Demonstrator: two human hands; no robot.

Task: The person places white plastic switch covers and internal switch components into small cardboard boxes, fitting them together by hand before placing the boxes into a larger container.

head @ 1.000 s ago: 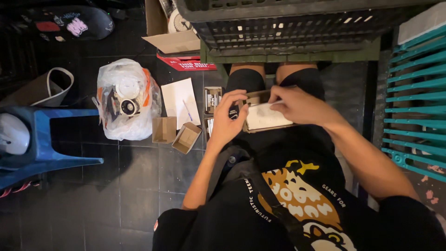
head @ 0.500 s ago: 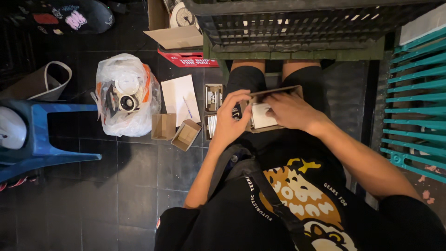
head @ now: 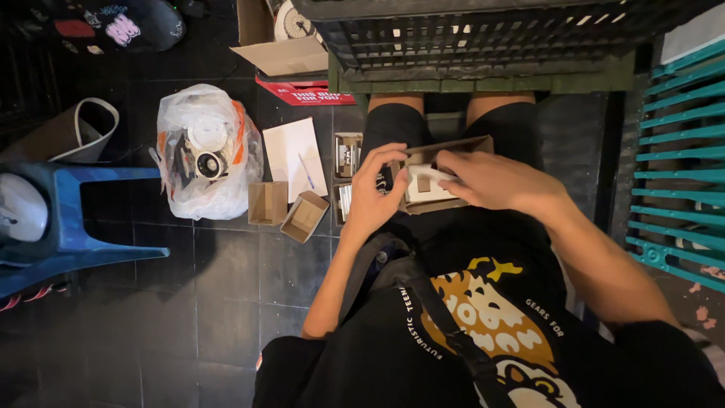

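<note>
I'm seeing both hands working over the lap. The left hand [head: 375, 198] is curling its fingers around the left end of a small brown cardboard box [head: 445, 175], gripping it. The right hand [head: 491, 180] is lying flat across the box's open top, fingers pressing on a white packet [head: 427, 178] inside. The box is resting on the thighs, long axis running left to right, opening facing up. Two small empty cartons [head: 287, 209] are sitting on the dark tiled floor [head: 226, 287], left of the knee.

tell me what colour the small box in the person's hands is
Brown cardboard box, with something white inside; it shows in the head view.
</note>
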